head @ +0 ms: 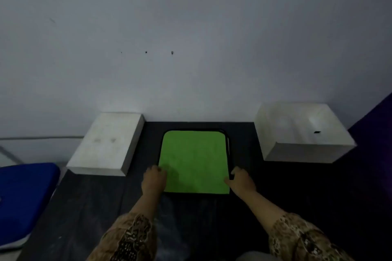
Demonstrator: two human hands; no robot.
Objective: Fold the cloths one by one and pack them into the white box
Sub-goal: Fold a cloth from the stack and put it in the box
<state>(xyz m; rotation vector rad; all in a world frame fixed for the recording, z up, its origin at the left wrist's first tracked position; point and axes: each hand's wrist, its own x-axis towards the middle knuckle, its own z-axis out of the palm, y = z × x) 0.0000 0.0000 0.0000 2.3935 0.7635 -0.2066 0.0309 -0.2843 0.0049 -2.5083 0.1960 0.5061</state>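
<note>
At the far left lies a blue cushion [23,201], well apart from both hands. Just beyond and left of the left hand [154,180] sits the flat white lid [108,144], or a closed box; the blur leaves that open. The left hand rests on the near-left corner of the green cloth [194,161], fingers curled over the edge, though whether they pinch the fabric or only press it I cannot tell. Between the two hands the cloth lies flat on the dark table [84,207], with dark edging showing along its far and right sides, perhaps more cloths stacked beneath. The right hand [240,180] touches the near-right edge, fingers loosely bent against it; its hold is equally unclear. Beyond and right of that hand stands the white box [303,131], well apart.

The risk, as I judge it: lifting one corner without the other would skew the fold, and a deep grab could drag a lower cloth along. The box's inside is washed out, so its contents are unreadable.
</note>
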